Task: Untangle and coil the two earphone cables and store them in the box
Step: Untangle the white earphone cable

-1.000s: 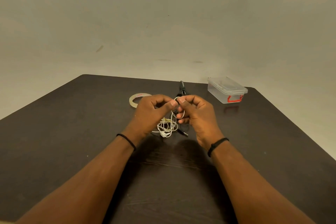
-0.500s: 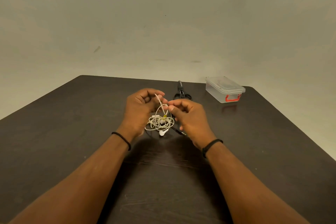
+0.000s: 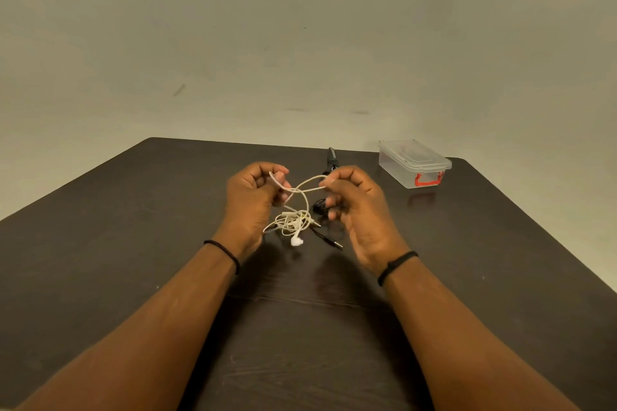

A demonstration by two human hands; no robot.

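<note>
**Both hands pull a white loop from the tangle**

The left hand (image 3: 252,200) is raised above the dark counter (image 3: 100,243), fingers curled, pinching a strand of the white cable (image 3: 293,220) between thumb and fingertips. The right hand (image 3: 357,207) sits opposite it, also curled, pinching the other end of the same raised loop at its fingertips. Between the two hands the white strand arcs up and crosses itself before dropping into a knotted bundle just below and between them.

The bundle hangs at or just above the counter; whether it rests on the surface I cannot tell. A white earbud (image 3: 296,240) dangles at its lowest point. The black cable (image 3: 325,233) is mixed in on the right side of the bundle, next to the right hand's lower fingers, and its plug (image 3: 338,243) points toward the near right. Whether the right hand also grips the black cable is unclear.

The box (image 3: 414,163), clear plastic with a red latch, stands with its lid on at the far right of the counter, well apart from the hands. Black scissors (image 3: 333,157) lie near the far edge, just behind the right hand and partly hidden by it. Each wrist wears a black band.
</note>
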